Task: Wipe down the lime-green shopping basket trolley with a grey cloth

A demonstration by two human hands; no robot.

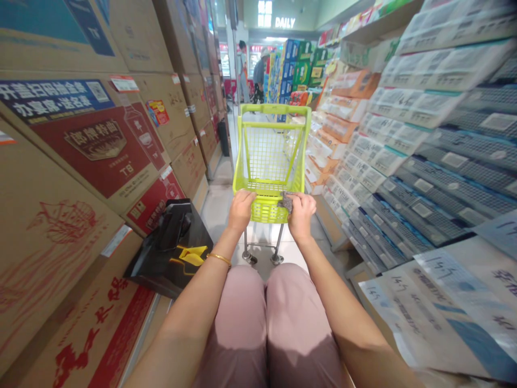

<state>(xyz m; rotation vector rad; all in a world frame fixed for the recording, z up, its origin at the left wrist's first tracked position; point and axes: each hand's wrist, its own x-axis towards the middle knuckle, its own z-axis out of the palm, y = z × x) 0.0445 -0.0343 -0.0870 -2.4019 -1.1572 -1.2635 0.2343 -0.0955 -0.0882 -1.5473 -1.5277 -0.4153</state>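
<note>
A lime-green shopping cart (274,109) with a mesh basket stands upright in front of my knees. My left hand (241,209) is closed on the left end of the cart's near edge. At the right end of that edge, my right hand (301,214) pinches a small grey cloth (287,201), which lies against the green plastic. The parts of the fingers behind the edge are hidden. Below the basket, thin metal legs reach down to small wheels on the floor.
Stacked cardboard cartons (92,145) line the left side, with a black bag (173,242) beside them. Packaged goods (420,108) are piled high along the right. Farther down the aisle (220,202), two people (258,73) stand near blue and green boxes (302,70).
</note>
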